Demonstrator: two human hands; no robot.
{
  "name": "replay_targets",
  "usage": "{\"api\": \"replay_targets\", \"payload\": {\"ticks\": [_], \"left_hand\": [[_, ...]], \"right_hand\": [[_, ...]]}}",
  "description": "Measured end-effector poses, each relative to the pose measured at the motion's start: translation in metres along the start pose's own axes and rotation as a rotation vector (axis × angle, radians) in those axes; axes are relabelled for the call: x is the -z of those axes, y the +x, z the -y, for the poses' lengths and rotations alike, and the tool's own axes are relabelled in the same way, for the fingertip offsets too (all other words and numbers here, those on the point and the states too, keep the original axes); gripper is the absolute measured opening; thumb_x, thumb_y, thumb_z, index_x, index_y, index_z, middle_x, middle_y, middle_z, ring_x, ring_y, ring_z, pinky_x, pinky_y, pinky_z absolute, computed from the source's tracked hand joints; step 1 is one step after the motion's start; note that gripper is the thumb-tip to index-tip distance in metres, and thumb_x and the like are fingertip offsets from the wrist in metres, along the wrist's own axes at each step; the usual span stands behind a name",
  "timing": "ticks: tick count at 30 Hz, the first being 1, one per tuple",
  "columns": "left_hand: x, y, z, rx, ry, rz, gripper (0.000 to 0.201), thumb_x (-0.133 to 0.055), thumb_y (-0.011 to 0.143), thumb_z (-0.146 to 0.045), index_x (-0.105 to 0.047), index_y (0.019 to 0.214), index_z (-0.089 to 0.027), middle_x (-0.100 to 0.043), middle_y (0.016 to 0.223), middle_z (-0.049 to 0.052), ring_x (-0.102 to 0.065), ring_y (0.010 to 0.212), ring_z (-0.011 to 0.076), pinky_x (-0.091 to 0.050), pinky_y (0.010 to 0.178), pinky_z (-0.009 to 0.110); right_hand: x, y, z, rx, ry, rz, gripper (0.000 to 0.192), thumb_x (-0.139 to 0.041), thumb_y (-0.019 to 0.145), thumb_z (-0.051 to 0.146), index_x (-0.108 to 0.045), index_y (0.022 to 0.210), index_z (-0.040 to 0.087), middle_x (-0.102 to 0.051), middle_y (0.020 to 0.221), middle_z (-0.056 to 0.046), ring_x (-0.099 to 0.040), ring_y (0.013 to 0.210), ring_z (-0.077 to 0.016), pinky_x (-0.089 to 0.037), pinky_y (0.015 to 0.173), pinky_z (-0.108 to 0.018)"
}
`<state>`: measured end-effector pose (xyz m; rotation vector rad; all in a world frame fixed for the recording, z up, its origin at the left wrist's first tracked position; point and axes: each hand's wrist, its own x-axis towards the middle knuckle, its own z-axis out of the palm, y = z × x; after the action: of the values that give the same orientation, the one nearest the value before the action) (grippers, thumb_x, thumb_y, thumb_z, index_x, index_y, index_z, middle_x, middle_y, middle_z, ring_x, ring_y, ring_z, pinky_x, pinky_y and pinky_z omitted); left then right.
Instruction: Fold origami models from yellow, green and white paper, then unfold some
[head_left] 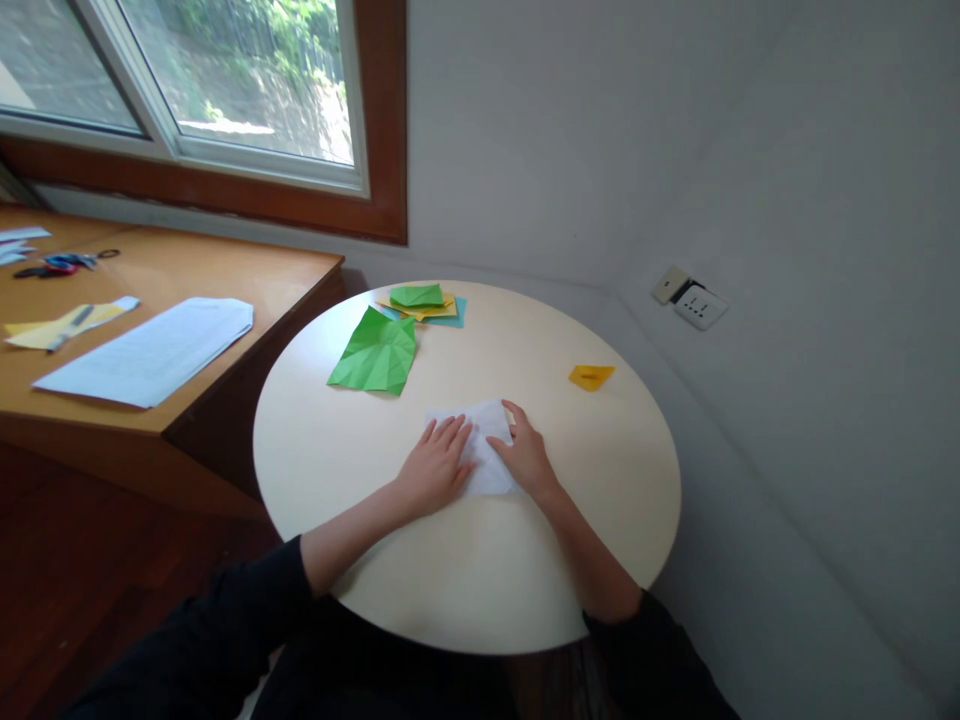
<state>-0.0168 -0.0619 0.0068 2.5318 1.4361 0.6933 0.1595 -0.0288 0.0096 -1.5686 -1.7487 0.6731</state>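
A small sheet of white paper [491, 474] lies on the round table [457, 590] in front of me, its far edge running between my hands. My left hand [439, 465] rests flat across its left part, fingers stretched out and slightly spread, holding nothing. At the right edge, my right hand [527, 455] has its thumb on top of the paper and its index finger curled round the far right corner. The remaining fingers of that hand are mostly hidden.
Creased green paper [375, 352] lies at the table's far left, before a stack of coloured folded papers [420, 300]. A folded yellow paper piece [592, 377] sits at the right. On the wooden desk [292, 270] are white sheets [154, 350], scissors [67, 263] and a pen [70, 328].
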Motion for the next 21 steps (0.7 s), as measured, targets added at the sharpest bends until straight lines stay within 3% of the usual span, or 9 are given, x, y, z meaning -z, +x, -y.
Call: {"api": "replay_targets", "payload": {"ticks": [4, 9, 14, 21], "left_hand": [[-0.018, -0.009, -0.004, 0.018, 0.109, 0.078, 0.057, -0.035, 0.086, -0.043, -0.037, 0.132, -0.01, -0.035, 0.139, 0.018, -0.028, 0.131, 0.0288, -0.015, 0.107, 0.048], [-0.02, -0.011, -0.002, 0.012, 0.163, 0.088, 0.057, -0.033, 0.086, -0.044, -0.035, 0.134, -0.012, -0.033, 0.141, 0.016, -0.027, 0.132, 0.0277, -0.013, 0.108, 0.046], [-0.017, -0.011, -0.003, -0.002, 0.224, 0.121, 0.057, -0.029, 0.088, -0.045, -0.032, 0.135, -0.014, -0.031, 0.142, 0.015, -0.025, 0.132, 0.0268, -0.014, 0.107, 0.047], [-0.01, -0.012, -0.005, -0.014, 0.26, 0.185, 0.055, -0.024, 0.089, -0.044, -0.031, 0.136, -0.016, -0.03, 0.144, 0.012, -0.025, 0.133, 0.0259, -0.015, 0.107, 0.046]], "right_hand": [[0.004, 0.001, -0.004, 0.08, -0.108, -0.046, 0.062, -0.055, 0.071, 0.019, -0.036, 0.129, 0.02, -0.062, 0.087, -0.005, -0.06, 0.081, -0.0212, -0.049, 0.077, -0.038], [0.012, 0.001, -0.001, 0.309, -0.301, -0.161, 0.048, -0.041, 0.077, 0.011, -0.044, 0.125, 0.015, -0.059, 0.107, -0.013, -0.054, 0.103, -0.0242, -0.042, 0.091, -0.042], [0.005, -0.003, 0.005, 0.485, -0.465, 0.131, 0.04, -0.031, 0.083, 0.01, -0.054, 0.116, 0.014, -0.052, 0.126, -0.012, -0.046, 0.119, -0.0192, -0.034, 0.101, -0.038], [-0.004, -0.007, -0.002, 0.323, -0.666, 0.322, 0.047, -0.023, 0.091, 0.027, -0.034, 0.134, 0.012, -0.031, 0.143, -0.011, -0.027, 0.133, -0.0197, -0.021, 0.108, -0.042]]}}
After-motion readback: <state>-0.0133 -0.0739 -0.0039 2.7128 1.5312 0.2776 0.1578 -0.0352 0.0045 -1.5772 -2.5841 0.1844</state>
